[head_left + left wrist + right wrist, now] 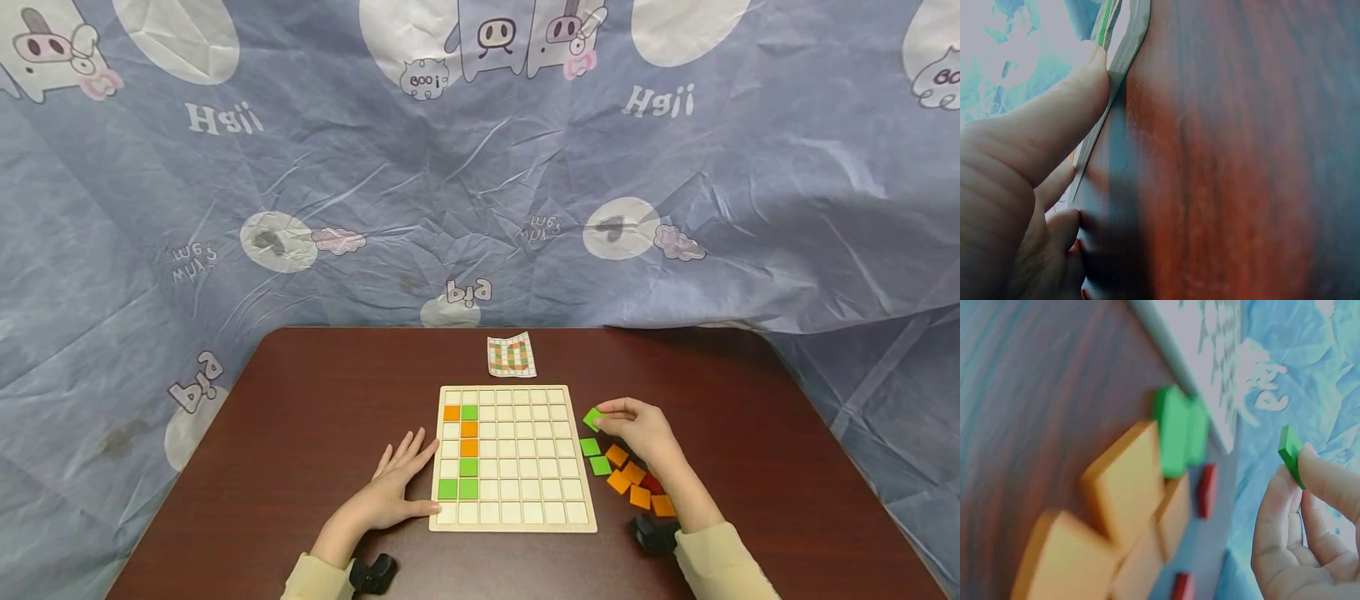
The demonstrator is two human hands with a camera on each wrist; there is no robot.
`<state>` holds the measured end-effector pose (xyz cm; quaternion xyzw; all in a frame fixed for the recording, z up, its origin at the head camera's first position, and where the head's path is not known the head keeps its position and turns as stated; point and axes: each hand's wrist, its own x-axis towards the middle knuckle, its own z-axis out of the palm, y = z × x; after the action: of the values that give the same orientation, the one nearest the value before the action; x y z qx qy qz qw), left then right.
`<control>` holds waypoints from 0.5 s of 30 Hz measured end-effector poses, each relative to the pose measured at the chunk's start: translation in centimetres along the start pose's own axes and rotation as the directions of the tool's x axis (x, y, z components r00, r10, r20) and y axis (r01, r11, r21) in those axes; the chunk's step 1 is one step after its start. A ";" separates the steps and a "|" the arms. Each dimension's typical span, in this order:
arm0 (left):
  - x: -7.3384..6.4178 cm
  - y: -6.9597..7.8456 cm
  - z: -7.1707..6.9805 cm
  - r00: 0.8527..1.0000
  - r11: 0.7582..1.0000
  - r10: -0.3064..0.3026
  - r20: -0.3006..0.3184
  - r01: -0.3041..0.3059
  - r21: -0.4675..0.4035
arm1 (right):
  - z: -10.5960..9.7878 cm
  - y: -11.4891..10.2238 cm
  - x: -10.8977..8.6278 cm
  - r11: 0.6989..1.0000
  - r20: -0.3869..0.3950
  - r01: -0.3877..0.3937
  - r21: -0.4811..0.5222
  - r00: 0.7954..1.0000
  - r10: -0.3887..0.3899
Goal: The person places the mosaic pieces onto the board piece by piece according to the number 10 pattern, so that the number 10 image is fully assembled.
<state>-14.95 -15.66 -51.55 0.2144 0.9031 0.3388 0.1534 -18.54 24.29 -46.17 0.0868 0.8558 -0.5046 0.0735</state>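
Note:
A pale wooden grid board (pixel 522 467) lies on the table, with several green and orange square tiles set in its two left columns. My left hand (pixel 392 492) rests at the board's left side, fingers spread and straight; the thumb (pixel 1094 81) touches the edge near the front corner. To the right of the board, my right hand (pixel 637 429) pinches a green tile (pixel 1289 453) between thumb and fingertips, raised above the table in the right wrist view. Two loose green tiles (pixel 600 465) lie just below that hand, close to the board's right edge.
Several orange tiles (pixel 618 481) and a red tile (pixel 651 483) lie scattered right of the board, partly under the right forearm. A small patterned card (pixel 512 356) lies behind the board. The dark wooden table (pixel 337 383) meets a hanging patterned cloth (pixel 420 183) at the back.

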 end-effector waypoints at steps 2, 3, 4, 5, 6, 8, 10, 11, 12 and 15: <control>0.0 0.0 0.0 1.000 1.000 -0.001 0.000 0.001 -0.002 | 0.4 -0.7 -0.2 1.000 0.016 -0.004 0.026 1.000 0.004; 0.0 0.1 0.0 1.000 1.000 -0.002 0.000 0.002 -0.004 | 0.6 -1.1 -0.4 0.999 0.026 -0.005 0.040 1.000 0.004; 0.0 0.1 0.0 1.000 1.000 -0.003 0.001 0.003 -0.005 | 0.8 -1.5 -0.5 0.998 0.037 -0.009 0.054 0.999 0.007; 0.0 0.1 0.0 1.000 1.000 -0.004 0.000 0.004 -0.006 | 1.1 -1.8 -0.6 0.997 0.047 -0.014 0.071 0.999 0.011; -0.1 0.1 0.0 1.000 1.000 -0.005 0.000 0.005 -0.004 | 1.4 -2.1 -0.8 0.996 0.058 -0.017 0.088 0.998 0.012; -0.1 0.2 0.0 1.000 1.000 -0.005 0.000 0.005 -0.004 | 2.2 -2.6 -1.0 0.992 0.078 -0.009 0.122 0.997 0.000; -0.1 0.2 0.0 1.000 1.000 -0.004 -0.001 0.004 -0.002 | 3.2 -3.0 -1.3 0.988 0.093 0.001 0.154 0.996 -0.016; -0.1 0.2 0.0 1.000 1.000 -0.002 -0.002 0.002 0.000 | 3.7 -3.2 -1.5 0.986 0.104 0.012 0.169 0.994 -0.030; -0.1 0.3 0.0 1.000 1.000 -0.001 -0.002 0.001 0.002 | 4.3 -3.4 -1.7 0.983 0.119 0.024 0.184 0.992 -0.047; 0.0 0.4 -0.1 1.000 1.000 0.005 0.000 -0.005 0.004 | 6.0 -3.8 -2.2 0.976 0.158 0.050 0.210 0.984 -0.085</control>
<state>-14.83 -15.46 -51.27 0.2168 0.9034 0.3374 0.1520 -17.02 17.05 -45.34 0.0222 0.7924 -0.5980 0.1180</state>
